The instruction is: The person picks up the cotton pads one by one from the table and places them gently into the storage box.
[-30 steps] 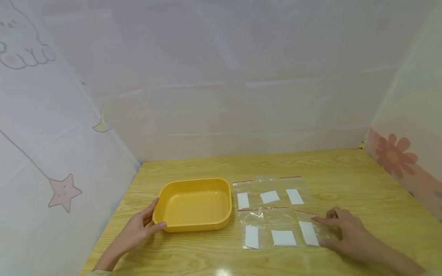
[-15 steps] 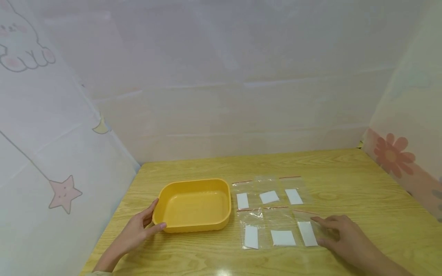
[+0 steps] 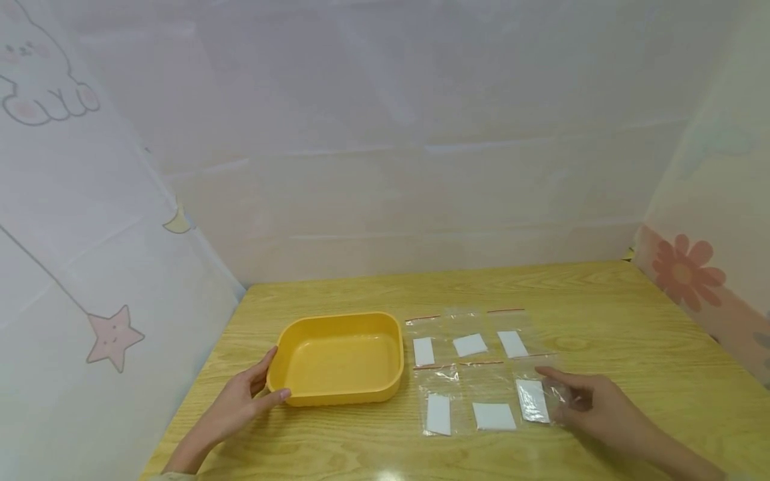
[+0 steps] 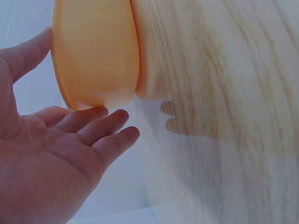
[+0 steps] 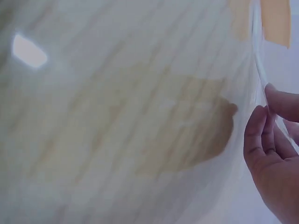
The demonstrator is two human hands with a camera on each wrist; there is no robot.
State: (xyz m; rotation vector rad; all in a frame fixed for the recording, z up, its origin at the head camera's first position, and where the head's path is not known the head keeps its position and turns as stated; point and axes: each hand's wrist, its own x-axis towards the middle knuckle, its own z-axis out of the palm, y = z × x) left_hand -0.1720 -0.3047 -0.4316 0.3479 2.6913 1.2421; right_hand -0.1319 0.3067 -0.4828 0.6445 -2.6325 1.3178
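Observation:
My left hand (image 3: 240,394) rests at the near left corner of an orange-yellow plastic basin (image 3: 343,364). In the left wrist view the hand's fingers (image 4: 100,123) are spread and fairly straight, touching the basin's end wall (image 4: 100,60), with the thumb at its edge. My right hand (image 3: 592,404) pinches the right side of a clear zip bag (image 3: 537,391) holding a white rectangular piece, at the right end of the front row. In the right wrist view, thumb and fingers (image 5: 254,135) meet on the bag's thin edge (image 5: 260,70), the bag tilted up from the table.
Several similar zip bags with white pieces lie flat in two rows right of the basin, including a front middle bag (image 3: 493,415) and a back right bag (image 3: 512,343). A wood-grain table (image 3: 337,441) carries everything. Pale printed sheets (image 3: 385,200) enclose its back and sides.
The right hand's thumb and fingers have closed on the front right bag, which now tilts and has shifted slightly away from me. The left hand and basin stay in place.

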